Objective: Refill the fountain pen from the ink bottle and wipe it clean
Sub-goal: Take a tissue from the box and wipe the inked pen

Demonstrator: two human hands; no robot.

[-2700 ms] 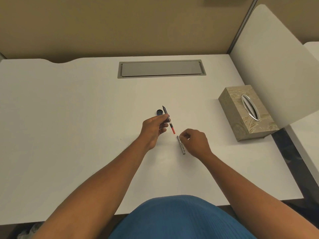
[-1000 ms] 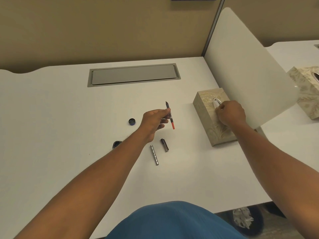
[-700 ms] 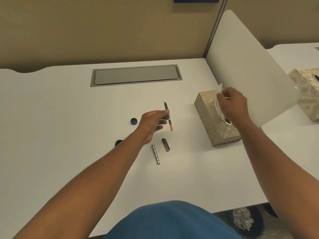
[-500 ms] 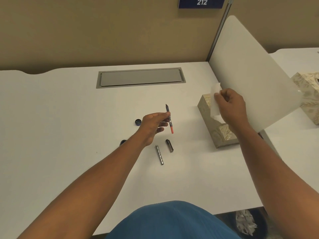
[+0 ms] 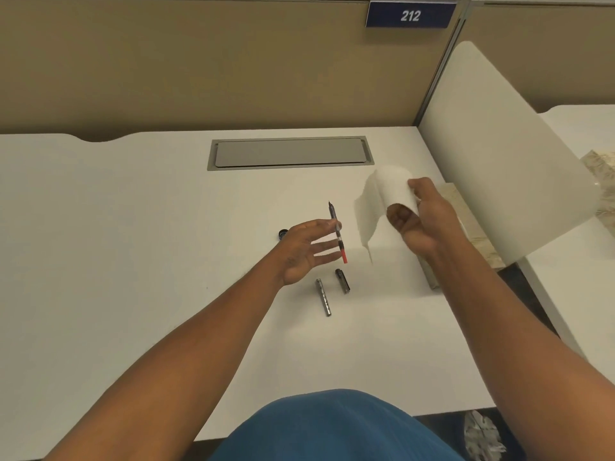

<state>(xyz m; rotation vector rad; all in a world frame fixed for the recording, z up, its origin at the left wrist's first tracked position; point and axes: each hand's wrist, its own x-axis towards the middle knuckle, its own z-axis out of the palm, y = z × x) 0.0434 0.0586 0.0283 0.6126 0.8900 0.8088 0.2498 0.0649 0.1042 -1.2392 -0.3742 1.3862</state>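
Blue garment [image 5: 336,427] at near edge, against white bench [image 5: 133,261].

Metal barrel [image 5: 324,297] flat on bench, just beyond forearms; shorter dark cap [image 5: 342,280] lying just right of it, apart, roughly parallel.

Left hand [image 5: 306,249]: pen section [image 5: 336,231] pinched between thumb and forefinger, remaining fingers extended and spread. Section raised above bench, nib pointing away, red converter end pointing toward body, directly above cap.

Small dark round lid [image 5: 283,233] on bench, just left of left hand, partly hidden behind it. Ink bottle itself not identifiable.

Right hand [image 5: 417,224]: fingers curled around white tissue [image 5: 379,207], raised clear of bench. Tissue draped over fingers, loose corner hanging down toward bench, near pen section but not touching it.

Patterned tissue box [image 5: 472,227] on bench behind right hand and forearm, largely hidden.

White curved divider panel [image 5: 499,154] standing at right edge of bench. Second patterned box [image 5: 602,171] partly visible beyond it on neighbouring desk.

Grey cable hatch [image 5: 289,153] recessed in far part of bench. Tan partition wall [image 5: 199,61] behind, with blue sign [image 5: 410,15] reading 212.
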